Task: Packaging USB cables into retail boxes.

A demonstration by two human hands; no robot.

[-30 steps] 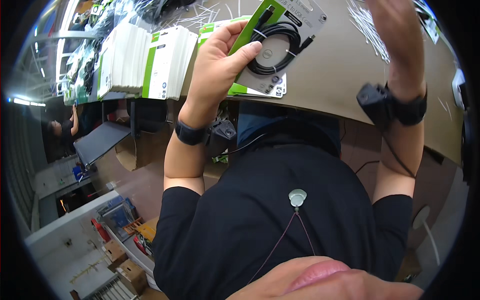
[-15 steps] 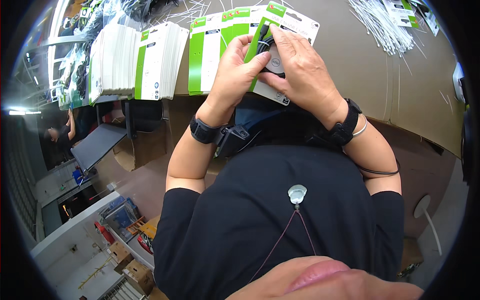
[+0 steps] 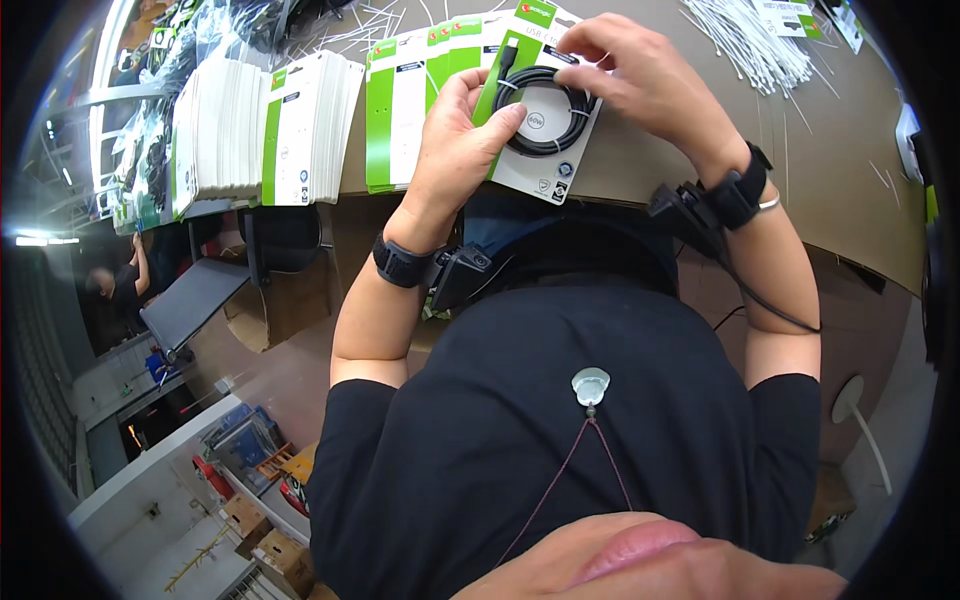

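Coiled black cable: under the thumb of the left hand, on the card it pinches. Right hand has uncovered the loop, half-open upper right (contact unclear); work seems shifted there.

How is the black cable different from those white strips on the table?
The cable is black, but the strips are white. The cable is coiled in a ring, while the strips lie mostly straight in a loose pile. The cable sits on a card in the left hand; the strips lie on the table. Both are long and thin.
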